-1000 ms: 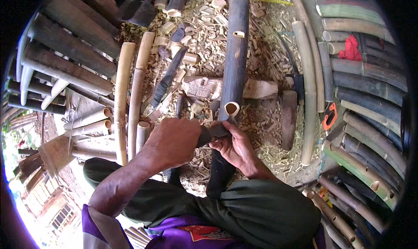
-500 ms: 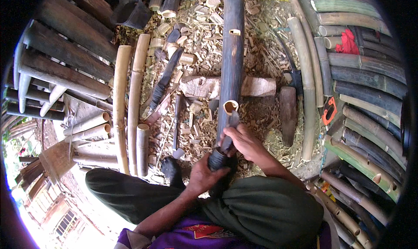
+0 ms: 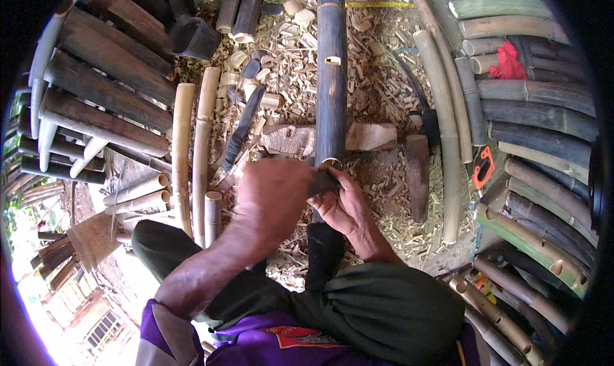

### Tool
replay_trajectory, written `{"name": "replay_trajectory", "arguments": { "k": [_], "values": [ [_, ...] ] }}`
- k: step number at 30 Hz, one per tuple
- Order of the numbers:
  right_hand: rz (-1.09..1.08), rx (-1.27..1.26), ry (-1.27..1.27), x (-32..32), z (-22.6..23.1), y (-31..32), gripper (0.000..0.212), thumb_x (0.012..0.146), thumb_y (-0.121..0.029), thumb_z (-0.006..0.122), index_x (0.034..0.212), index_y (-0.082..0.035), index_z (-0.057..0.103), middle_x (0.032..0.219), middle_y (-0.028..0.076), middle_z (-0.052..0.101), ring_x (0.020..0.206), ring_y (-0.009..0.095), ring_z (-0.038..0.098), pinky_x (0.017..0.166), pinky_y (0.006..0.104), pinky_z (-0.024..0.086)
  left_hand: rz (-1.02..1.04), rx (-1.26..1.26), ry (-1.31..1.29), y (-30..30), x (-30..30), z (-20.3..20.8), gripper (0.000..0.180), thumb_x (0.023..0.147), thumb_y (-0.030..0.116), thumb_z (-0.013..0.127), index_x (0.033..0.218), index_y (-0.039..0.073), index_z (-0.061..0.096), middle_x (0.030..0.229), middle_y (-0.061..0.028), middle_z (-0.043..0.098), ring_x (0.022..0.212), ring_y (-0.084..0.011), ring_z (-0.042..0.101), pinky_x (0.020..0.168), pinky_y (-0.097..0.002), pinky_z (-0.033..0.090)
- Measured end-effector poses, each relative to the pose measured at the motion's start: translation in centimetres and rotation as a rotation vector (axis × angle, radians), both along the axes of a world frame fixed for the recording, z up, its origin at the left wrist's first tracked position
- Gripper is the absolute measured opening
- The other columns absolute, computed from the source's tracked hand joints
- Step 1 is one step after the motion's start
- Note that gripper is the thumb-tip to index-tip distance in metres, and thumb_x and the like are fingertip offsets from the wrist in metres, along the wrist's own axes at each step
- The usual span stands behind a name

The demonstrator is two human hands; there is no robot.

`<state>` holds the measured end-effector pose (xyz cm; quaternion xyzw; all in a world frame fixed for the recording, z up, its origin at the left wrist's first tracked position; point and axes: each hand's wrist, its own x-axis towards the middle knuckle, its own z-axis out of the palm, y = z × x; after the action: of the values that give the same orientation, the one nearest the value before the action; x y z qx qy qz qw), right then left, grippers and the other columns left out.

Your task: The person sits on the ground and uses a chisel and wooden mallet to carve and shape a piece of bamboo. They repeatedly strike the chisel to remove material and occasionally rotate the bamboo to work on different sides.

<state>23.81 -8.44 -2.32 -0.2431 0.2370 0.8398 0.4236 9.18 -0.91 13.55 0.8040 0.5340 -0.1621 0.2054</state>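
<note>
A long dark bamboo pole [image 3: 330, 97] runs away from me, with a small rectangular hole [image 3: 332, 60] cut in its upper side. Over the pole's near end, both hands are on a dark-bladed knife [image 3: 324, 184]. My left hand [image 3: 272, 190] is smeared by motion but looks closed in a fist at the knife's left end, hiding the handle. With fingers and thumb, my right hand [image 3: 342, 203] grips the dark blade from the other side. The hole nearest me in the pole is mostly covered by my hands.
A pale wooden block [image 3: 371, 137] lies crosswise under the pole. Wood chips [image 3: 377, 193] cover the ground. A wrapped-handle tool [image 3: 245, 126] lies left; a dark wooden wedge [image 3: 417, 177] lies right. Bamboo lengths [image 3: 537, 116] line the right side, near an orange-handled tool [image 3: 482, 168].
My left hand has risen forward and left from near my lap, and the knife has turned from lengthwise to crosswise. My right hand stays on the blade. The view has shifted slightly.
</note>
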Motion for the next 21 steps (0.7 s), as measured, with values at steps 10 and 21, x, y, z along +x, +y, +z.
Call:
{"name": "replay_trajectory", "arguments": {
  "k": [10,21],
  "values": [
    [0.175,0.484,-0.831,1.6,-4.5,-7.1,0.025,0.098,-0.025,0.061,0.108,-0.003,0.066,0.091,0.008,0.070,0.083,0.021,0.067,0.079,0.0383,0.057,0.487,-0.955,-0.685,-7.2,-4.9,-4.2,0.067,0.087,0.043,0.079,0.124,-0.009,0.060,0.080,-0.0238,0.070,0.075,-0.0337,0.072,0.071,-0.0454,0.056],
    [1.184,0.740,-2.251,11.0,-4.3,-9.7,0.038,0.093,-0.033,0.062,0.105,0.003,0.063,0.095,0.028,0.069,0.090,0.046,0.069,0.079,0.0539,0.053,0.427,-0.207,-0.714,-8.4,2.1,-17.0,0.079,0.084,0.033,0.077,0.151,0.010,0.044,0.090,-0.0214,0.072,0.082,-0.0350,0.071,0.074,-0.0458,0.055]
  ]
}}
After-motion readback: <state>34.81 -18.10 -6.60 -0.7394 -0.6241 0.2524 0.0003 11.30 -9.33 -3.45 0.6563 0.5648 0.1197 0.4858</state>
